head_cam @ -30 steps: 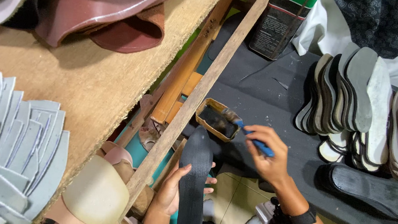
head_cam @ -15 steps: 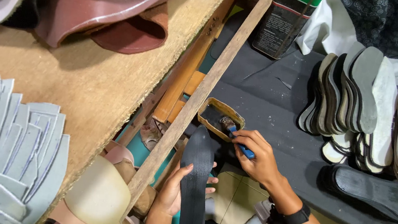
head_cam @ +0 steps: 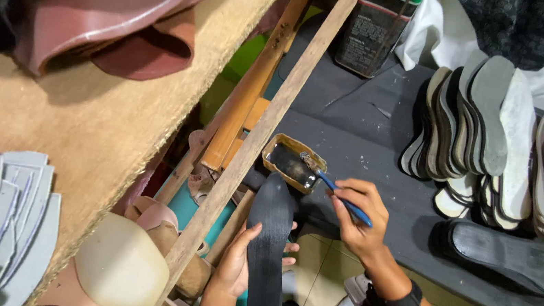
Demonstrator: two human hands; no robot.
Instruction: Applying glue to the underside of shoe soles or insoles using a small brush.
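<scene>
My left hand (head_cam: 237, 266) grips a dark grey shoe sole (head_cam: 269, 243) from below, held lengthwise toward the table edge. My right hand (head_cam: 361, 216) pinches a blue-handled brush (head_cam: 340, 192), whose bristle end rests in a small rectangular tin of dark glue (head_cam: 293, 162). The tin sits at the corner of the grey table (head_cam: 371, 137), just past the sole's tip. A black watch sits on my right wrist.
Stacks of grey and white soles (head_cam: 475, 129) stand on edge at the right, one black sole (head_cam: 515, 255) lying flat near them. A tall metal can (head_cam: 379, 24) stands at the back. A wooden shelf (head_cam: 103, 118) at left holds brown leather and grey cut pieces.
My right hand moved the brush back from above the sole, so its bristles now dip in the tin. The left hand keeps holding the sole, which barely shifted.
</scene>
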